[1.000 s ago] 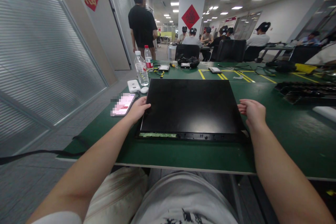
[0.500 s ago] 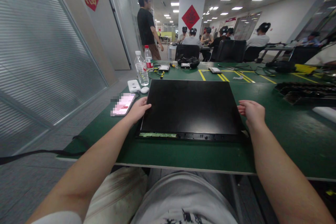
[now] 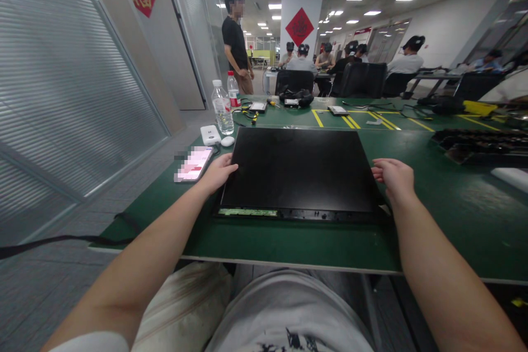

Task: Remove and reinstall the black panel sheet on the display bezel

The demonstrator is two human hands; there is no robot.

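Note:
A flat black display panel (image 3: 297, 168) lies face up before me, with a narrow green circuit strip (image 3: 247, 212) along its near edge. Under it, a dark frame or backing shows at the near side and the near right corner. My left hand (image 3: 219, 172) is closed on the panel's left edge, thumb on top and the other fingers partly hidden. At the right edge, my right hand (image 3: 394, 176) has its fingers curled inward, pinching the panel's side; the fingertips are partly hidden.
The green table (image 3: 297, 245) has a phone (image 3: 195, 164), a white box-shaped device (image 3: 210, 135) and a water bottle (image 3: 223, 107) at left. Hard drives (image 3: 338, 111) lie beyond. Dark strip-like parts (image 3: 478, 146) sit at right. A person (image 3: 236, 44) stands behind.
The panel's far edge has sunk slightly. My right hand has shifted a little to the left; my left hand is nearly still. The standing person has moved slightly right and brought the hands together.

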